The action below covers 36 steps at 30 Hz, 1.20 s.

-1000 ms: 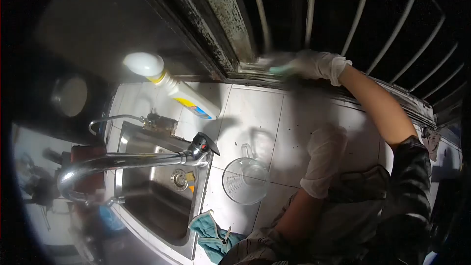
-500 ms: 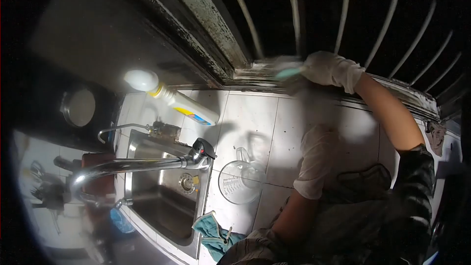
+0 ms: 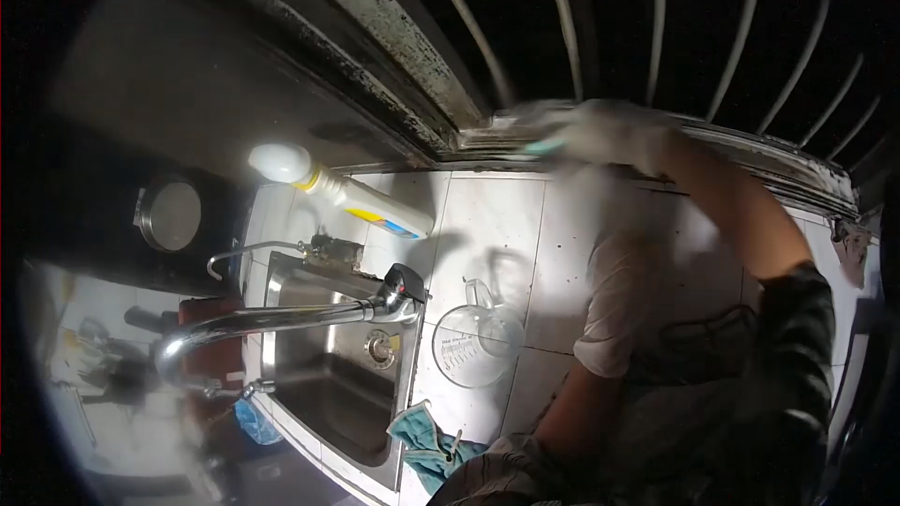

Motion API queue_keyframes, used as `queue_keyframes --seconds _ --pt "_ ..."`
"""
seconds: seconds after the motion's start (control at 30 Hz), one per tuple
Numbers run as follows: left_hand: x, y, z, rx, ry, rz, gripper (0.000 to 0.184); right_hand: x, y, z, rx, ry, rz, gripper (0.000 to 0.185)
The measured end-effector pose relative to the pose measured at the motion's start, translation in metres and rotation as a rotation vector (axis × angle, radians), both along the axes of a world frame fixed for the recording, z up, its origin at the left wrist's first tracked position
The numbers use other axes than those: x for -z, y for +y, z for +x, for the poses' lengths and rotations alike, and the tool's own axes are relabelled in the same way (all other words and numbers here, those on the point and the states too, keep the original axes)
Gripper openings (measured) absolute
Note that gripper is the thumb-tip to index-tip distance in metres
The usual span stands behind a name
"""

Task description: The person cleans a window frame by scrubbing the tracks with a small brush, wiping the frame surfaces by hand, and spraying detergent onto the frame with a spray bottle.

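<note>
My right hand [image 3: 619,136], in a whitish glove, is at the dirty window sill [image 3: 497,142] below the bars. It is closed around a small blue-green tool [image 3: 547,145], too smeared by motion to name. My left hand [image 3: 614,295], gloved as well, is lower down over the white tiled counter [image 3: 487,211]. Its fingers fade into blur, so I cannot tell what they hold. A clear glass measuring jug [image 3: 478,347] stands on the tiles left of that hand. Further left lies a white bottle with a yellow and blue label [image 3: 375,206].
A steel sink [image 3: 342,412] with a chrome tap [image 3: 272,320] sits at the left. A teal cloth [image 3: 431,445] hangs by the sink's corner. Metal bars [image 3: 562,19] cross the dark window opening. A crumpled cloth [image 3: 851,248] is at the far right.
The view has shifted slightly, moving the sink, jug and bottle rightward in the picture. My right hand is still at the sill with the blue-green tool, now more blurred.
</note>
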State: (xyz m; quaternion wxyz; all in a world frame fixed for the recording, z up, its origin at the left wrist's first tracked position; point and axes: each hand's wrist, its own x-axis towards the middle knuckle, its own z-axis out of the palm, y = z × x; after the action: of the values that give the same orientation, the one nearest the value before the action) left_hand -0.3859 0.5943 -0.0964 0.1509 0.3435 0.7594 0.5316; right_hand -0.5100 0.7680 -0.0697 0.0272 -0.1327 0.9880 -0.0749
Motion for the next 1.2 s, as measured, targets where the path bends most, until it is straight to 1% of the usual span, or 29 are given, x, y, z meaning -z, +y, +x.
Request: queue_keyframes --seconds 0.03,0.07,0.1,0.13,0.17,0.2,0.23,0.27,0.33,0.37,0.43,0.47,0.53,0.57,0.63,0.67,0.73,0.8,0.83,0.87,0.9,0.93,0.97,1.0,1.03,1.07,1.1,1.17,1.2 --pt "0.018 -0.001 0.001 -0.039 0.150 0.126 0.025 -0.008 0.000 0.003 -0.010 -0.003 0.008 0.023" --pt "0.012 -0.001 0.004 -0.045 0.145 0.131 0.025 -0.021 0.002 0.013 0.177 -0.116 -0.037 0.023" --pt "0.000 -0.001 0.010 -0.071 -0.045 0.144 0.025 -0.029 0.001 0.025 0.374 -0.230 -0.083 0.024" --pt "-0.013 0.000 0.013 -0.091 -0.226 0.158 0.026 -0.016 -0.008 0.029 0.301 0.099 -0.444 0.023" --pt "-0.024 0.004 0.010 -0.082 -0.219 0.165 0.026 -0.034 -0.029 0.024 0.283 0.010 -0.109 0.026" --pt "-0.036 0.009 0.002 0.036 -0.050 -0.148 0.023 -0.055 -0.053 0.013 0.259 -0.078 0.221 0.029" --pt "-0.041 0.011 -0.004 0.144 0.123 -0.465 0.021 -0.050 -0.065 0.002 0.270 -0.039 0.158 0.036" --pt "-0.031 0.014 -0.003 0.135 0.134 -0.471 0.021 -0.066 -0.080 -0.004 0.316 -0.086 0.021 0.040" --pt "0.001 0.019 0.003 -0.018 0.087 -0.012 0.014 -0.073 -0.088 -0.013 0.374 -0.102 -0.043 0.033" --pt "-0.011 0.017 -0.001 -0.026 0.088 -0.018 0.014 -0.073 -0.091 -0.016 0.441 -0.134 -0.094 0.027" --pt "-0.045 0.014 -0.008 -0.079 -0.236 -0.449 0.015 -0.046 -0.067 -0.015 0.337 -0.083 0.059 0.034" --pt "-0.044 0.012 -0.006 -0.085 -0.245 -0.443 0.015 -0.073 -0.052 0.026 0.364 -0.049 -0.231 0.036" --pt "-0.040 0.007 0.004 -0.172 -0.047 -0.248 0.015 -0.041 -0.010 0.028 0.101 0.001 0.214 0.026" --pt "-0.033 0.005 0.007 -0.183 -0.057 -0.241 0.015 -0.048 -0.009 0.033 0.088 -0.005 0.221 0.026" --pt "-0.016 0.002 0.009 -0.132 0.145 -0.072 0.013 -0.071 -0.006 0.049 0.636 -0.301 -0.051 0.027" --pt "-0.022 0.003 0.009 -0.134 0.139 -0.069 0.013 -0.072 -0.010 0.047 0.635 -0.304 -0.046 0.027" --pt "-0.037 0.006 0.006 -0.073 -0.118 -0.155 0.017 -0.069 -0.022 0.038 0.583 -0.302 -0.230 0.027" --pt "-0.040 0.011 -0.003 -0.029 -0.224 -0.235 0.022 0.008 0.001 -0.016 0.047 0.014 -0.379 0.027" --pt "-0.040 0.012 -0.006 0.013 -0.333 -0.311 0.027 0.018 -0.017 -0.039 0.067 0.086 -0.182 0.025" --pt "-0.035 0.013 -0.005 0.010 -0.327 -0.320 0.027 0.012 -0.047 -0.063 0.088 0.156 0.013 0.023" --pt "-0.027 0.015 0.000 -0.045 -0.349 -0.158 0.027 -0.043 -0.086 -0.032 0.494 0.163 -0.164 0.020" --pt "-0.021 0.016 0.002 -0.100 -0.370 0.008 0.028 -0.038 -0.084 -0.050 0.329 0.088 -0.033 0.020" --pt "-0.023 0.017 -0.004 -0.102 -0.370 0.003 0.028 -0.029 -0.078 -0.071 0.160 0.013 0.101 0.021" --pt "-0.028 0.019 -0.014 -0.021 -0.208 -0.332 0.025 -0.017 -0.074 -0.076 0.159 0.006 0.099 0.021" --pt "-0.032 0.020 -0.019 0.067 -0.042 -0.657 0.025 -0.005 -0.065 -0.073 0.199 -0.004 -0.020 0.023" --pt "-0.038 0.018 -0.016 0.071 -0.045 -0.647 0.025 0.003 -0.055 -0.069 0.239 -0.007 -0.132 0.025" --pt "-0.046 0.014 -0.012 0.063 -0.055 -0.532 0.023 -0.008 -0.047 -0.051 0.241 -0.008 -0.124 0.025" --pt "-0.050 0.008 -0.007 0.055 -0.064 -0.419 0.021 -0.053 -0.039 0.005 0.461 -0.217 -0.322 0.030" --pt "-0.048 0.008 -0.003 0.016 -0.050 -0.432 0.021 -0.059 -0.032 0.022 0.398 -0.215 -0.173 0.036"
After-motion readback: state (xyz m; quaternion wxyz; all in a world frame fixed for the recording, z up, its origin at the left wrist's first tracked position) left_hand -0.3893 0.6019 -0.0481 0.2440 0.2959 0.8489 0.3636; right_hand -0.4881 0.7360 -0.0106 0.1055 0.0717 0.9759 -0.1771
